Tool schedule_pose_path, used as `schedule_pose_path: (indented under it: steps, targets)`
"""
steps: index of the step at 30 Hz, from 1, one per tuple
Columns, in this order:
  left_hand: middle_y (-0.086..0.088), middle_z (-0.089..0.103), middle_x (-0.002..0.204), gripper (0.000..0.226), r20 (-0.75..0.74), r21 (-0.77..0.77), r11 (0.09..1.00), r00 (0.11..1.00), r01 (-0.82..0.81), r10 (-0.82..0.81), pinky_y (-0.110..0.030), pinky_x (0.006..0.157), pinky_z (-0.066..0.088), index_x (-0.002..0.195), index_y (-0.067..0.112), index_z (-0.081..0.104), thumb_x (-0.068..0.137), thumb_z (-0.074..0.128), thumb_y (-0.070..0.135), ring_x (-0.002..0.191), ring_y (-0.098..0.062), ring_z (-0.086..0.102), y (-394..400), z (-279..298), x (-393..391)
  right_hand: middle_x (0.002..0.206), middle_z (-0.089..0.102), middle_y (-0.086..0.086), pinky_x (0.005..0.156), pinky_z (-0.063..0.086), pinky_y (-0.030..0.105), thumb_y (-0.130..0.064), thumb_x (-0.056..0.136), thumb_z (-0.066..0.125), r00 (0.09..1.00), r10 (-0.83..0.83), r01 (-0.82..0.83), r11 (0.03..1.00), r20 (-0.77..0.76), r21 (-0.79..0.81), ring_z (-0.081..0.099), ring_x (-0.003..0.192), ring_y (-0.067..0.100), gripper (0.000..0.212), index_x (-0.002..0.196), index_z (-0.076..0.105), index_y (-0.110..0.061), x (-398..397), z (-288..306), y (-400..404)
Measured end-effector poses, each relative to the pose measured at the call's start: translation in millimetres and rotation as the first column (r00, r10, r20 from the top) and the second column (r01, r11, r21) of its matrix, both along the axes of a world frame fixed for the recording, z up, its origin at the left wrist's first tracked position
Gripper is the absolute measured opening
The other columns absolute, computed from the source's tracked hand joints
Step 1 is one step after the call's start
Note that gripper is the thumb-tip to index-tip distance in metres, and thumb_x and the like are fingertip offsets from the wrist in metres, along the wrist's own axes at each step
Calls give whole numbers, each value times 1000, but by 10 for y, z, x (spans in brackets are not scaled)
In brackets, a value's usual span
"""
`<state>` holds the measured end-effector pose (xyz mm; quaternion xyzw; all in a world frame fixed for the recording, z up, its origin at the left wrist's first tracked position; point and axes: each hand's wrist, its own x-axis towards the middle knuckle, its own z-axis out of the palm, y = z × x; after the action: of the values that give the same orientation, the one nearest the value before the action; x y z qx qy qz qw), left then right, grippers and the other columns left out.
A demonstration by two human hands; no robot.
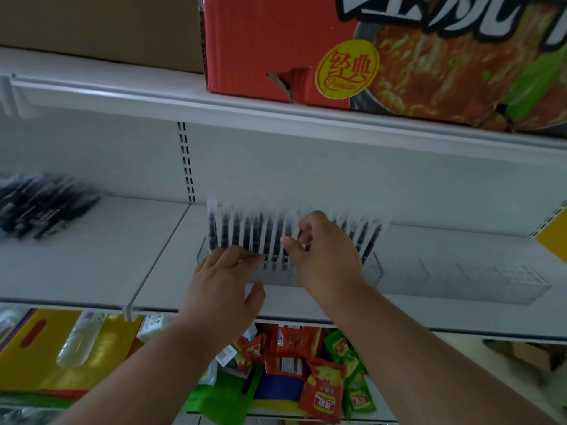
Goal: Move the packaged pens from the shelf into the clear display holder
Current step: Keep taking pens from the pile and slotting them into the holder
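A clear display holder (460, 280) stands on the white shelf (92, 271). Its left part is filled with a row of upright packaged pens (239, 231), dark pens in clear sleeves. My left hand (225, 280) rests against the holder's front at the row's left end, fingers fairly straight and touching the pen bases. My right hand (322, 250) is at the middle of the row, with thumb and fingers pinching one packaged pen. A loose pile of packaged pens (43, 204) lies on the shelf at the far left, blurred.
A red instant-noodle carton (383, 53) and a brown box (101, 26) sit on the shelf above. Below, snack packets (322, 384) and yellow bags (61, 348) fill the lower shelf. The holder's right compartments hold nothing visible.
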<state>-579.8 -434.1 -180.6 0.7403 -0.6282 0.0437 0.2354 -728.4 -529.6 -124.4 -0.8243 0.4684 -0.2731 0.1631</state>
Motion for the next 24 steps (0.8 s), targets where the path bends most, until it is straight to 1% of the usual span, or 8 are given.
schedule_pose_path:
  steps: [3,4,6,9,11,14,19,24]
  targets:
    - [2,61,124,46,-2,-12,1000,1000,-19,19,-35,102,37,130,18,61,87,54,36,120,-22,53,69,53,-27,96,55,-2,70,38,26,-37,91,65,992,125,-115,967,30,-229,52,83,13,27,104,56,-15,-64,39,143]
    - [1,62,125,44,-3,-46,998,999,-45,45,-34,102,35,128,18,62,88,55,33,120,-22,53,114,78,-44,97,57,1,71,41,28,-34,89,67,987,158,-147,946,14,-289,54,84,16,27,103,57,-13,-68,74,198]
    - [-2,65,117,40,2,-128,986,994,-106,107,-37,99,40,118,17,66,87,48,35,113,-23,56,252,139,-73,101,59,5,77,46,35,-32,87,68,978,206,-205,918,-32,-340,57,88,22,28,106,60,-12,-37,153,297]
    - [1,65,105,40,37,-111,979,984,-171,176,-42,90,48,107,19,70,86,43,39,103,-23,58,511,182,-32,110,58,6,86,46,40,-35,88,64,956,279,-292,898,-86,-330,57,99,25,34,114,60,-14,64,278,428]
    - [4,64,103,39,50,-56,972,972,-229,232,-42,86,50,105,22,71,86,43,42,101,-24,58,715,177,69,112,57,5,87,46,42,-37,88,62,936,337,-352,880,-103,-320,56,101,26,36,116,59,-15,175,339,513]
    - [4,65,99,38,74,-16,945,942,-328,328,-40,82,49,101,24,72,84,43,43,97,-26,60,1029,173,257,110,58,5,85,48,43,-40,87,58,912,406,-403,861,-57,-310,57,98,25,37,114,61,-15,372,417,659]
    - [5,64,104,41,82,65,898,900,-434,429,-41,85,49,106,28,68,86,39,48,103,-24,57,1614,194,654,121,55,4,94,45,43,-43,92,57,875,470,-484,842,-118,-239,52,111,23,40,124,57,-18,859,503,1038]
    - [5,64,99,41,81,16,873,871,-488,485,-40,83,48,106,25,69,86,42,47,97,-24,59,2193,67,1184,121,52,0,95,43,42,-47,93,53,854,486,-518,827,-187,-218,50,110,20,42,126,53,-22,1415,472,1586]
